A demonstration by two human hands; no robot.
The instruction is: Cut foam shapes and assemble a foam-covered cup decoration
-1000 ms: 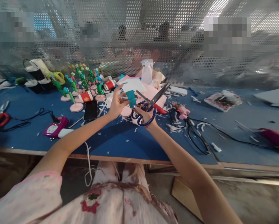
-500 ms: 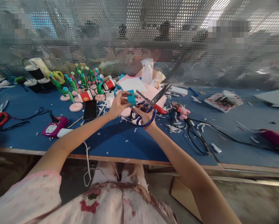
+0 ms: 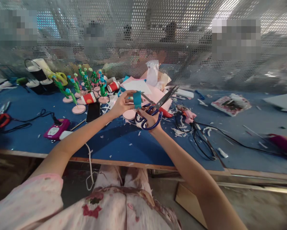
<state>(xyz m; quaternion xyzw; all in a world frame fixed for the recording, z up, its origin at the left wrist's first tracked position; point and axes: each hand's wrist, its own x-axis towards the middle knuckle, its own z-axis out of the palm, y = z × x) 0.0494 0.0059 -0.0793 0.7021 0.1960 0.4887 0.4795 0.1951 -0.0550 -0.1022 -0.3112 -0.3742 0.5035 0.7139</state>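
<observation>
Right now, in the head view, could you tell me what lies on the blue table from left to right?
Pink device → black phone → left hand → teal piece → scissors in the right hand → black cable loop → printed packet → magenta tool.

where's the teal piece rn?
Head view, centre: the teal piece is pinched in the left hand, just left of the open blades of the scissors held by the right hand.

Left hand (image 3: 120, 104) has turned the teal foam piece (image 3: 137, 99) more upright, nearer the scissors (image 3: 155, 107) blades.
</observation>
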